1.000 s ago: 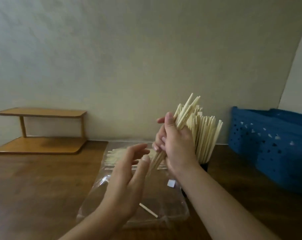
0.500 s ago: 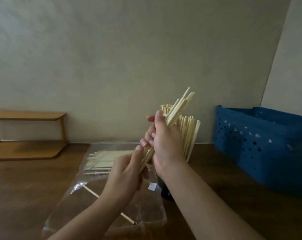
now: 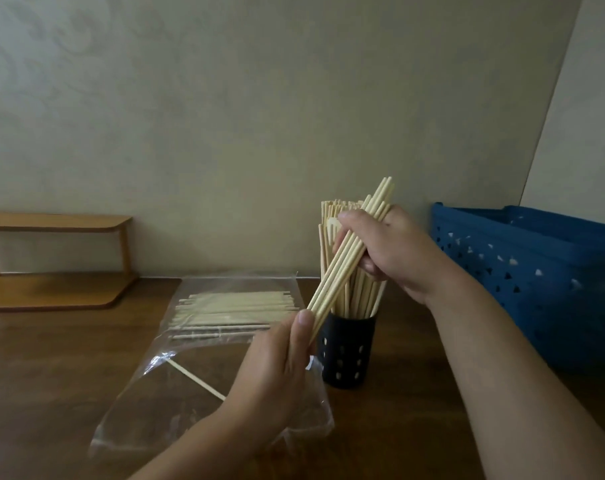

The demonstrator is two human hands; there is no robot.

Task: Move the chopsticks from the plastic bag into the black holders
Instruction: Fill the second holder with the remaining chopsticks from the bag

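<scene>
Since the earlier frame the left hand (image 3: 276,372) has come up to pinch the low tips of the bundle of chopsticks (image 3: 349,261). More lie in the plastic bag (image 3: 197,368) at left. The right hand (image 3: 387,251) grips the bundle's upper part, over the full black holder (image 3: 347,351). They look light, stiff and smooth; best held mid-length.

Bag (image 3: 197,386) on table (image 3: 51,368), holder (image 3: 346,351) right of it (chopsticks (image 3: 354,296) inside), basket (image 3: 536,271) farther right, shelf (image 3: 55,258) far left
</scene>
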